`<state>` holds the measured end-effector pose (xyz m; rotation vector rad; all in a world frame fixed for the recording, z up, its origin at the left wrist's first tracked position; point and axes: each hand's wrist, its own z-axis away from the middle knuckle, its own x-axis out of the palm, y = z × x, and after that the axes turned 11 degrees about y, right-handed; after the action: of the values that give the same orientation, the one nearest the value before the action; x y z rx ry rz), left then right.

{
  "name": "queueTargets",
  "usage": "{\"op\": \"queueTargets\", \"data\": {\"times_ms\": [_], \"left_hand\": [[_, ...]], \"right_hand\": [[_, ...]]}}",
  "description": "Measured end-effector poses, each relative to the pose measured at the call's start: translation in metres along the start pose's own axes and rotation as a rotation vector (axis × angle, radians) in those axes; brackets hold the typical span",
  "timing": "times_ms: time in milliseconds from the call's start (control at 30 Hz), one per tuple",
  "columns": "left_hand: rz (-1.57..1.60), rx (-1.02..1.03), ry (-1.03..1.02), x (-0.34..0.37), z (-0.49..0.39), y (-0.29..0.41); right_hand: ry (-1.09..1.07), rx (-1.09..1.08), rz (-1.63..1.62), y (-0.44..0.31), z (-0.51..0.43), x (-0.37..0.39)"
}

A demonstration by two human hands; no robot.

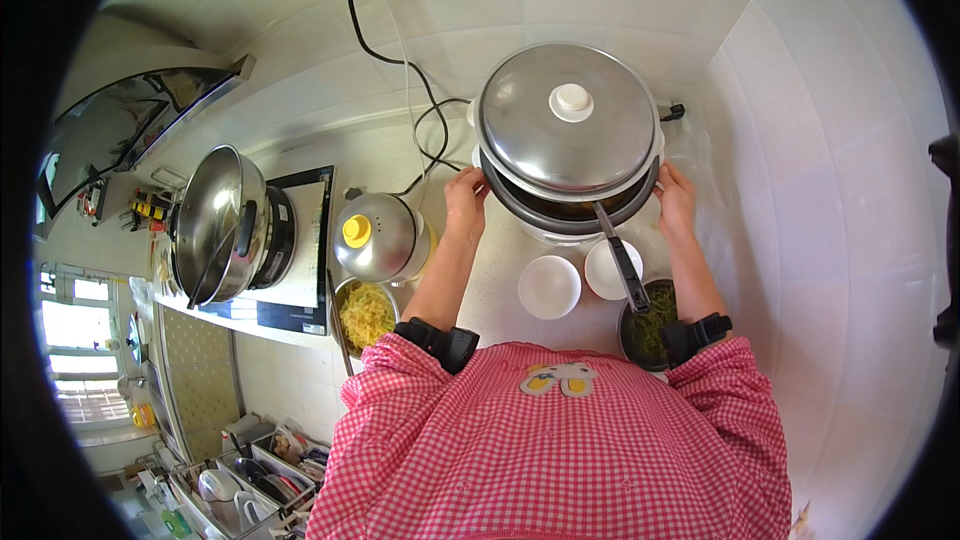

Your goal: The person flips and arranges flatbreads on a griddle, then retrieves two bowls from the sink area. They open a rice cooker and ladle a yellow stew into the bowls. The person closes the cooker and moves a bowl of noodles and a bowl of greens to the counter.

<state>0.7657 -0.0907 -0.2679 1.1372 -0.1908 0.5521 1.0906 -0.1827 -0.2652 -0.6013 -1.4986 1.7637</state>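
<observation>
A large electric pot with a dark inner rim stands before me against the wall. Its domed metal lid, topped by a white knob, is set back and leaves a crescent of the inside showing at the front. Through that gap leans a utensil with a black handle; its lower end is hidden in the pot. My left hand pinches the left side of the rim. On the right side, my right hand holds the rim, its fingertips partly hidden. Two white bowls sit in front of the pot.
A dark bowl of green shreds lies by my right forearm. To the left are a bowl of yellow shreds, a small metal-lidded cooker and a steel wok on a black burner. A black cable runs behind the pot.
</observation>
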Motion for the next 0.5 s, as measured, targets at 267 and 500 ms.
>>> {"op": "queueTargets", "data": {"times_ms": [267, 500], "left_hand": [[-0.025, 0.000, 0.031, 0.004, -0.001, 0.003], [-0.017, -0.011, 0.117, -0.012, -0.002, 0.008]], "right_hand": [[0.030, 0.015, 0.025, -0.002, 0.012, 0.003], [-0.021, 0.038, 0.024, -0.008, 0.018, 0.019]]}}
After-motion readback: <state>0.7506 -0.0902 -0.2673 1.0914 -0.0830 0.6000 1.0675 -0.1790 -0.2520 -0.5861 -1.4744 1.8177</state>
